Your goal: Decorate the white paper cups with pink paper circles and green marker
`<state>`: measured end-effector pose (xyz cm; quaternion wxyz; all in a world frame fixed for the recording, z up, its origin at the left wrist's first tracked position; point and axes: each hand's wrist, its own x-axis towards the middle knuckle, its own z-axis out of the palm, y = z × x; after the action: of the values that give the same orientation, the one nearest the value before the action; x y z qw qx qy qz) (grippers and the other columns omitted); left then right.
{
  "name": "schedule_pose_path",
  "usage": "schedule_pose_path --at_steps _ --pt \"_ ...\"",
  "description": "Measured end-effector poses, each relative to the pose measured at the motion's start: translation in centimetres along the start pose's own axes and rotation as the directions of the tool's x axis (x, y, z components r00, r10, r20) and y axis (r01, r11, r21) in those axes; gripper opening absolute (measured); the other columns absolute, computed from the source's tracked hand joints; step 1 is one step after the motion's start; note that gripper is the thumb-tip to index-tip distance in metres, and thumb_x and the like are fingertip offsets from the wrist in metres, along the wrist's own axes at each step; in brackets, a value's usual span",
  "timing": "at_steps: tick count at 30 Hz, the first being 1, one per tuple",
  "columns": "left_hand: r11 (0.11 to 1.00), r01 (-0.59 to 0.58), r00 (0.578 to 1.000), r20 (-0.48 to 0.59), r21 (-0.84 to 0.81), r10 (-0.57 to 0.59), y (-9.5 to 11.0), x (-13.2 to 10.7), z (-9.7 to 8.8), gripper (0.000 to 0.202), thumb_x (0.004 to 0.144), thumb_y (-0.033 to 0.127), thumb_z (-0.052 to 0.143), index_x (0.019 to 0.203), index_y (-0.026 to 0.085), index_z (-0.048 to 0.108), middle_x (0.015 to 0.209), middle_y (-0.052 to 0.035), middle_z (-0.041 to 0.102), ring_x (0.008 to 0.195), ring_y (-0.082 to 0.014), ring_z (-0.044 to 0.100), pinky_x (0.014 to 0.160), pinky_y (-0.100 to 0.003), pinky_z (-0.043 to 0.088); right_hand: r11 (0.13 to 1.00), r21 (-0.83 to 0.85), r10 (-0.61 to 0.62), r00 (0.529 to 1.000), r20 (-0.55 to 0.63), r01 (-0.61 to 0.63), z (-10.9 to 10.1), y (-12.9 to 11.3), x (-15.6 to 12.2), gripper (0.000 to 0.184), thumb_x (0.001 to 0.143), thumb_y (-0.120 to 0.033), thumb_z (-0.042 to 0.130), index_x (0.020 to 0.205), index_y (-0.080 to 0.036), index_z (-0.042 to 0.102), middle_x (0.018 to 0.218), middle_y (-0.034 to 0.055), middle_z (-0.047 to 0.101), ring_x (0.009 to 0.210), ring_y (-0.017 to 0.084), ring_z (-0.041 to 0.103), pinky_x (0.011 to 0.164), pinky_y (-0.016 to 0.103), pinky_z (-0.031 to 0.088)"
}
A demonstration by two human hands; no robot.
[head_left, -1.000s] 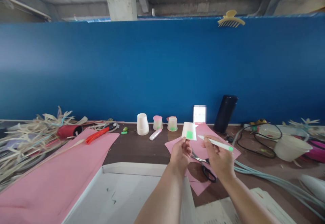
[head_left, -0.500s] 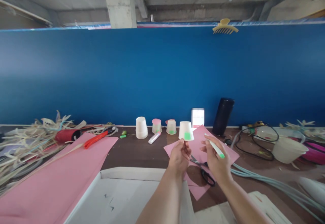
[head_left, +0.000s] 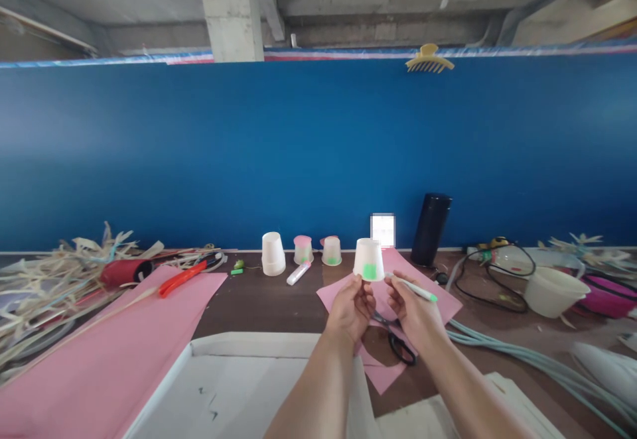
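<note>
My left hand [head_left: 350, 303] pinches the lower rim of an upside-down white paper cup [head_left: 367, 253] that bears a green coloured patch near its rim. A white marker [head_left: 417, 289] with a green end is held in my right hand [head_left: 412, 306], its fingertips close beside the cup's right edge; whether they touch it I cannot tell. Under both hands lie pink paper [head_left: 343, 284] and black-handled scissors [head_left: 401, 349]. Behind to the left stand two small cups with green marks and pink pieces on top, one cup [head_left: 303, 251] and another cup [head_left: 331, 252].
White cups [head_left: 273, 256] stand stacked upside down, near a white-and-pink tube [head_left: 298, 273]. A dark bottle [head_left: 432, 230] stands against the blue partition [head_left: 249, 147]. In front is a white box lid [head_left: 249, 392]. Left are pink sheets [head_left: 114, 339] and red-handled cutters [head_left: 182, 278]; right, pale cables [head_left: 517, 353].
My right hand has moved left and up to the cup, with the marker turned flatter. The cup has tilted and risen slightly in view. The camera has shifted a little.
</note>
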<state>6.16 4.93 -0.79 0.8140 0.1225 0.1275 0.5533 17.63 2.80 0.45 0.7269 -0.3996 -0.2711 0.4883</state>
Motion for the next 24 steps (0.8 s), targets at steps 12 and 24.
schedule_pose_path --at_steps 12,24 --pt "0.999 0.022 0.998 -0.060 0.023 -0.020 -0.1 -0.2 0.5 0.007 0.075 0.014 0.063 0.080 0.011 0.058 0.069 -0.0002 0.058 0.056 -0.0050 0.056 0.050 -0.014 0.045 0.979 0.192 0.068 0.997 0.023 -0.072 0.1 0.1 0.3 0.027 0.058 -0.012 0.077 0.079 -0.016 0.061 0.062 -0.0023 0.065 0.052 0.009 0.063 0.047 0.014 0.056" --pt "0.985 -0.089 0.987 0.143 0.148 0.068 -1.6 -0.7 1.1 0.019 0.071 0.019 0.069 0.087 0.010 0.064 0.089 -0.0090 0.065 0.076 -0.0111 0.061 0.072 -0.019 0.048 0.971 0.237 -0.017 0.999 0.044 0.006 0.4 0.9 0.2 0.028 0.059 -0.015 0.077 0.080 -0.018 0.060 0.070 -0.0027 0.066 0.064 0.011 0.066 0.063 0.018 0.059"
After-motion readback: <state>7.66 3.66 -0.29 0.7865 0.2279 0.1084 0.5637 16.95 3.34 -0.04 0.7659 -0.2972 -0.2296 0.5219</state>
